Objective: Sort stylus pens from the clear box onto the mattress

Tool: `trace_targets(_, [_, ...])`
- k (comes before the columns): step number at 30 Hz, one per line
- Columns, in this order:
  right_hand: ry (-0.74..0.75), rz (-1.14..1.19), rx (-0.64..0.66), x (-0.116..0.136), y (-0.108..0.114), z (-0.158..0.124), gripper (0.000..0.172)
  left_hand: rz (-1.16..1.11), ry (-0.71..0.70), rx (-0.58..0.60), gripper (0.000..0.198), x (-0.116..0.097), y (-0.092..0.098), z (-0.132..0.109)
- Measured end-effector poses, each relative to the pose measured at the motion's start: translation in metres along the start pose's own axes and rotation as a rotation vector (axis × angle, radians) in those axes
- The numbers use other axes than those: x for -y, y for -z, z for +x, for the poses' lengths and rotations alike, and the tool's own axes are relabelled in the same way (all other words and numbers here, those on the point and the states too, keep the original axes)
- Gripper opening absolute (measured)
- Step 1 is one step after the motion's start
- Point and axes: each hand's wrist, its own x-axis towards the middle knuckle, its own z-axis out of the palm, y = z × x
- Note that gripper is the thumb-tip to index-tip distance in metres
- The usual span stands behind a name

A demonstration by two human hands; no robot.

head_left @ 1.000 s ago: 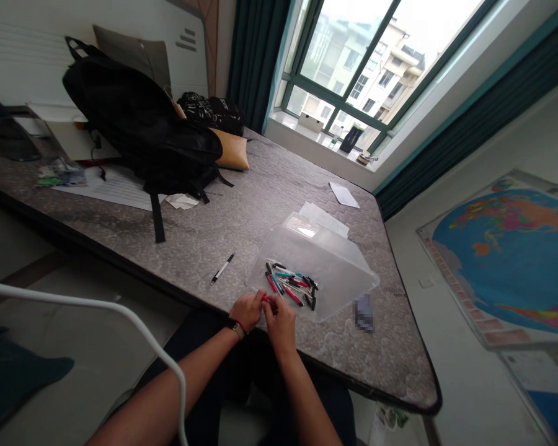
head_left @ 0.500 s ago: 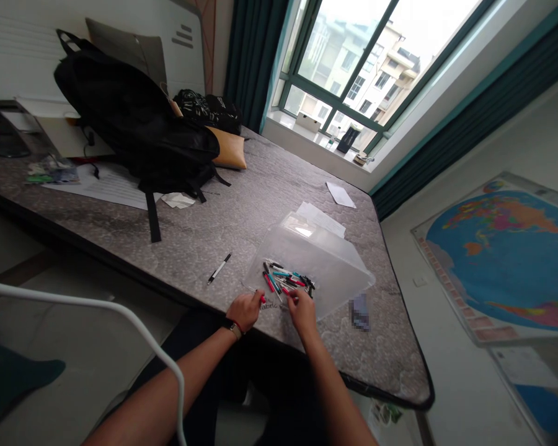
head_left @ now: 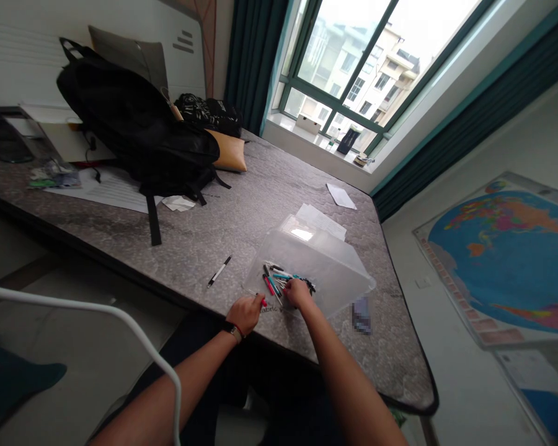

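Note:
My left hand (head_left: 245, 313) is closed at the bed's front edge, with the end of a red pen (head_left: 264, 302) poking out between thumb and fingers. Most of that pen is hidden in the fist. Inside a translucent plastic box (head_left: 341, 263) lies a heap of pens (head_left: 274, 280) in red, teal, black and white. My right hand (head_left: 299, 293) reaches into the box, its curled fingertips down among the pens. What those fingers grip, if anything, is hidden. Apart from the heap, a black and white pen (head_left: 219, 271) lies on the grey mattress (head_left: 186, 257) to the left.
A black backpack (head_left: 134, 118) rests at the far left, near a tan pouch (head_left: 231, 152) and papers (head_left: 106, 189). White sheets (head_left: 323, 221) lie behind the box. A pixelated item (head_left: 361, 314) is right of it. A white cable (head_left: 121, 313) crosses the lower left.
My right hand has moved forward and slightly up, from the front of the box into the pen heap. A red pen by its fingers no longer shows. The left hand stays nearly still.

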Motion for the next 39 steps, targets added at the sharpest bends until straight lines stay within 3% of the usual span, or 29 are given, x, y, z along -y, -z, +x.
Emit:
trace_targets(14, [-0.033, -0.044, 0.04, 0.009, 0.001, 0.002, 0.013, 0.007, 0.007, 0.009, 0.028, -0.001, 0.002, 0.0])
trace_targets(24, [0.08, -0.016, 0.093, -0.002, 0.013, -0.001, 0.017, -0.011, 0.003, 0.01, 0.028, -0.001, 0.003, 0.0])
trace_targets(30, [0.063, -0.03, 0.026, -0.004, 0.012, -0.002, 0.019, -0.004, 0.0, 0.007, 0.028, -0.001, 0.002, 0.0])
trace_targets(39, [0.046, -0.013, -0.007, 0.007, 0.011, 0.001, 0.007, -0.01, -0.005, -0.001, 0.029, -0.001, 0.003, 0.0])
